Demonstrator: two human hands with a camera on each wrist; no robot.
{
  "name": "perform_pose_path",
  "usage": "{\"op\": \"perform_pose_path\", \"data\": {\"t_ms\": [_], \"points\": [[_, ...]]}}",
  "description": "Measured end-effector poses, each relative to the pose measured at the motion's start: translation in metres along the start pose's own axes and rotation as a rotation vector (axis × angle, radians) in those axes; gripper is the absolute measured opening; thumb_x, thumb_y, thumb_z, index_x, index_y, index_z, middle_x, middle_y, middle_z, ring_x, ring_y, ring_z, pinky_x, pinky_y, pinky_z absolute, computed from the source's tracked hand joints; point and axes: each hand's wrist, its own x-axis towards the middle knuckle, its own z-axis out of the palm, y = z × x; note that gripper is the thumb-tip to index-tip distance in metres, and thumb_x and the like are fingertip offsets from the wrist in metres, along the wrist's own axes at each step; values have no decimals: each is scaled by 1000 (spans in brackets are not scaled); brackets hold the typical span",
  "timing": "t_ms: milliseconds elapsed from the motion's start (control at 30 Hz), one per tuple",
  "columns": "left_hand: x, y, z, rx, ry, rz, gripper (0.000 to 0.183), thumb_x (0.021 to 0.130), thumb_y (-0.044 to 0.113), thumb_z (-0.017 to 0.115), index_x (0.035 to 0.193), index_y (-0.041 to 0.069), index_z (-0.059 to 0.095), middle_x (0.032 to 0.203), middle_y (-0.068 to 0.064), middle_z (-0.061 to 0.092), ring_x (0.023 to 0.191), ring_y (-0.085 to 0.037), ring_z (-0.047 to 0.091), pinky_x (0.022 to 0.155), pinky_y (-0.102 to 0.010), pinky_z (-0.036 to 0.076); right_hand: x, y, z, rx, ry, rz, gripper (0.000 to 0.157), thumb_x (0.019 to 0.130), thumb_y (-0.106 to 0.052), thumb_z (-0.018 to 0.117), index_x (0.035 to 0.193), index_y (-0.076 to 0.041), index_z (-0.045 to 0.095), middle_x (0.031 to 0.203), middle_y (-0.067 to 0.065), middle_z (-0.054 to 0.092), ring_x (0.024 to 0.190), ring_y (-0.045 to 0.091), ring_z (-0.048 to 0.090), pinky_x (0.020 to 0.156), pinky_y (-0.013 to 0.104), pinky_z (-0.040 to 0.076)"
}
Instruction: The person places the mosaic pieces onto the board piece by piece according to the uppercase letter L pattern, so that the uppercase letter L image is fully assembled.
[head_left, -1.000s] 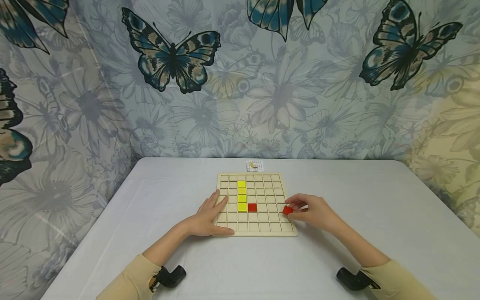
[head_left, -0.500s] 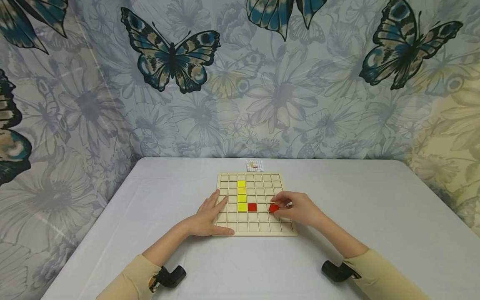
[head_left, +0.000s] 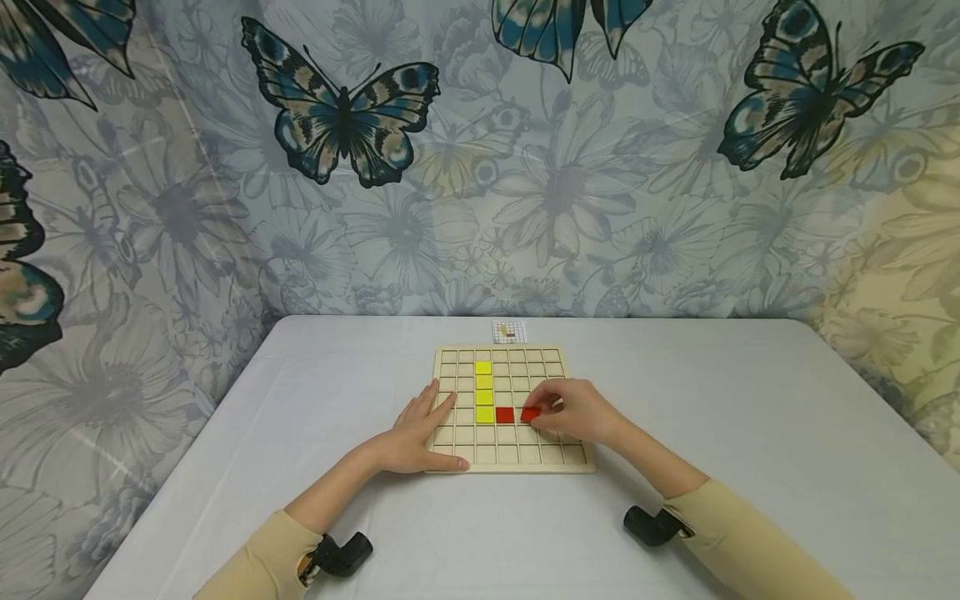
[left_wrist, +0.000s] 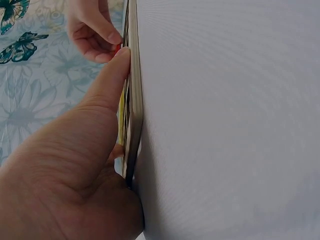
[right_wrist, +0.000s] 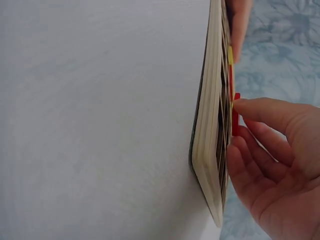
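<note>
A wooden grid board [head_left: 517, 455] lies on the table, with a column of yellow square tiles [head_left: 483, 390] in it. One red tile [head_left: 505, 415] sits in a cell just right of the lowest yellow tile. My right hand [head_left: 576, 410] pinches a second red tile [right_wrist: 236, 115] between thumb and fingers, right at the board's surface in the right wrist view. Whether that tile touches the board I cannot tell. My left hand [head_left: 411, 433] rests with spread, straight fingers on the board's left edge, its thumb along the near edge.
Behind the board lies a small card [head_left: 509, 332] printed with a grid and coloured squares. A white cloth covers the table [head_left: 360, 358]. Black wrist cameras hang below both sleeves. A butterfly-patterned curtain [head_left: 562, 192] stands behind the table.
My right hand has carried the pinched red tile leftward from the board's right edge to near the placed red tile. The left hand has stayed where it was.
</note>
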Motion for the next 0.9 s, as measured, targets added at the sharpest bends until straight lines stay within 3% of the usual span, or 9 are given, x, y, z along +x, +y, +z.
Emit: {"op": "perform_pose_path", "data": {"t_ms": [267,900], "points": [[0,0,1,-1,4,6,106,82,50,74,157,6,14,160,-22,-11,147,-34,-9,117,-52,-2,4,0,3,-11,-26,-70,15,83,-7,77,97,-9,72,92,-1,66,84,15,58,76,26,53],[1,0,1,-2,2,15,105,83,49,74,156,4,14,160,-23,-10,147,-36,-8,116,-53,-1,1,0,2,-7,-28,-95,19,83,0,73,100,-9,73,98,0,69,89,17,62,79,32,54]]}}
